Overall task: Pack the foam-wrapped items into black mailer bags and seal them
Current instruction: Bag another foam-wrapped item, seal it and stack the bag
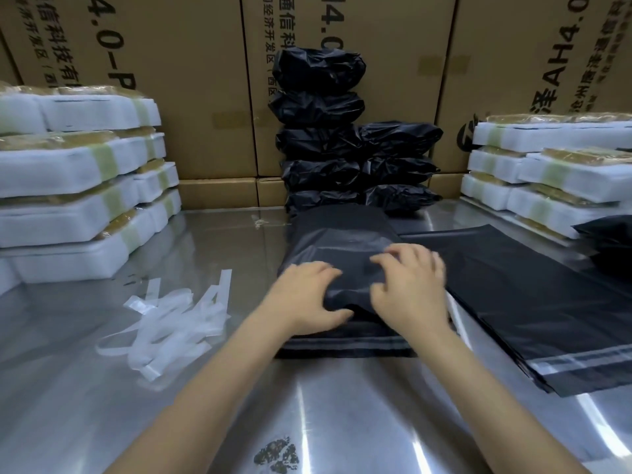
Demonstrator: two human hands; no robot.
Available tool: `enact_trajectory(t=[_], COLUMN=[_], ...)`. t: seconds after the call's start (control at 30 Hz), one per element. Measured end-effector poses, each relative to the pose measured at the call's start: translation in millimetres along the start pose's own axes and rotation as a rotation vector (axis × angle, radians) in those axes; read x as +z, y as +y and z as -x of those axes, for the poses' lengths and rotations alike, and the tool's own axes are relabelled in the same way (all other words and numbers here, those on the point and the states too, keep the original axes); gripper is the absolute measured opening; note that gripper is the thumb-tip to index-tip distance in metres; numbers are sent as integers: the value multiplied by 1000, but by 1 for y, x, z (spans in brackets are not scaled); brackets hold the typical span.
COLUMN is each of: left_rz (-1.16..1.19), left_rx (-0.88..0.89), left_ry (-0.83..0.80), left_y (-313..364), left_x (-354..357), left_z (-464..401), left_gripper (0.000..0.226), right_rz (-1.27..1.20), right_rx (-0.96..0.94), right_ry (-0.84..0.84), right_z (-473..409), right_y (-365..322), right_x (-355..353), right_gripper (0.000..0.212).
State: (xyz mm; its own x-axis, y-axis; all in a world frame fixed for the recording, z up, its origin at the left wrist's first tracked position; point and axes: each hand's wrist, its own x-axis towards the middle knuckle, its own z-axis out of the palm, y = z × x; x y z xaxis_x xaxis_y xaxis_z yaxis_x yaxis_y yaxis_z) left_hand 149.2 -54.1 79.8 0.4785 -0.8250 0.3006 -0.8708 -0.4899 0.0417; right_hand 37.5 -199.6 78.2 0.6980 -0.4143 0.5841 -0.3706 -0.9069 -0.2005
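Filled black mailer bag (342,248) lay flat mid-bench, bulging over the item inside, its open end toward the person and folded over. The adhesive flap strip (345,347) stuck out flat beneath it on the bench (342,422), not yet pressed down by the look of it.

Risks, as judgement: the fold could go on crooked if one hand pressed ahead of the other, leaving a wrinkle or gap in the seal. The slick film might slide on the shiny steel under uneven push. Trapped air could puff the bag and peel the flap back.

Left hand (304,299) rested on the bag's near left corner, fingers (325,271) bent down onto the film and thumb along the fold edge; seemed pressing more than pinching. Right hand (410,289) was on the near right part, fingers (393,258) curled with tips on the film; motion blur, so an actual pinch couldn't be confirmed.

Stack of empty mailer bags (533,302) lay just right, touching or nearly. Peeled liner strips (178,309) lay left. Sealed bags (321,131) were piled behind, foam-wrapped items (68,186) stacked at both sides, cardboard cartons (191,80) at the back.
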Motion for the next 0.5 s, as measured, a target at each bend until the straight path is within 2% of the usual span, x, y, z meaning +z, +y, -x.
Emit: enact_trajectory(t=[0.07, 0.17, 0.3, 0.5], left_rz=[103, 166, 168, 290], left_rx=[72, -45, -145, -294], left_ry=[-45, -95, -7, 38], left_y=[19, 19, 4, -16], left_x=[13, 36, 51, 52], left_z=[-14, -22, -21, -13], left_gripper=[83, 89, 74, 53], right_rz=[-85, -91, -150, -141], right_rx=[-66, 13, 180, 261], right_ry=[-97, -233, -207, -143], right_z=[-10, -10, -12, -12], right_y=[-17, -7, 24, 35], right_x=[16, 44, 56, 57], right_gripper=[40, 36, 35, 49])
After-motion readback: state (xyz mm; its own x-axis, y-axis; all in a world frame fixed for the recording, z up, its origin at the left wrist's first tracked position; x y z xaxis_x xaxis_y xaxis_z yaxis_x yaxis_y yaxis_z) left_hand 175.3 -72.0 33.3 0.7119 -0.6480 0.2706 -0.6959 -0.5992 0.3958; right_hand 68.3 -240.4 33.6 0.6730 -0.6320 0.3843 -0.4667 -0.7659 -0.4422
